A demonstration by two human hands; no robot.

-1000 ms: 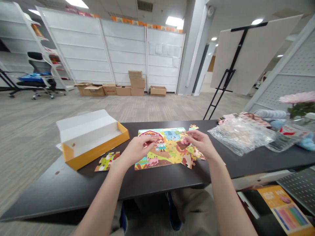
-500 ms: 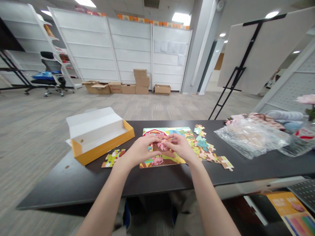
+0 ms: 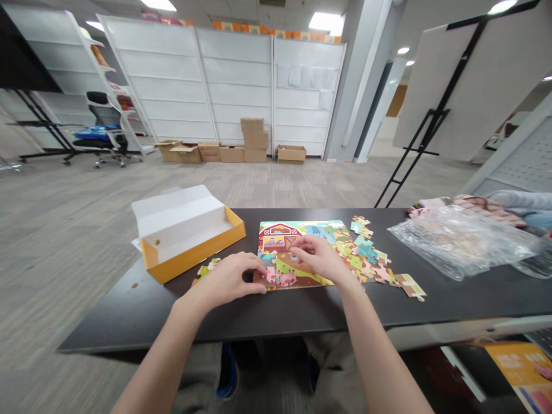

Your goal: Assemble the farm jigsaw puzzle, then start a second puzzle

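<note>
A jigsaw puzzle with a farm picture and a red barn (image 3: 280,230) lies on the dark table in front of me. My left hand (image 3: 235,277) is at its lower left corner, thumb and fingers closed around the edge of a puzzle piece with a pink pig (image 3: 270,275). Beside that piece, another pink pig (image 3: 287,279) shows in the puzzle. My right hand (image 3: 317,257) hovers over the middle of the picture, fingers loosely bent and apart, with no piece clearly visible in them. Part of the picture is hidden under this hand.
Loose puzzle pieces (image 3: 366,251) lie to the right, and a few more (image 3: 208,267) are partly behind my left hand. An open yellow box (image 3: 198,253) stands at the left. Clear plastic bags (image 3: 461,241) lie at the right, near folded cloth (image 3: 487,208).
Both hands were together over the puzzle's middle around a pink piece. My left hand has moved down and left with it; my right hand has come away. The view has shifted slightly.
</note>
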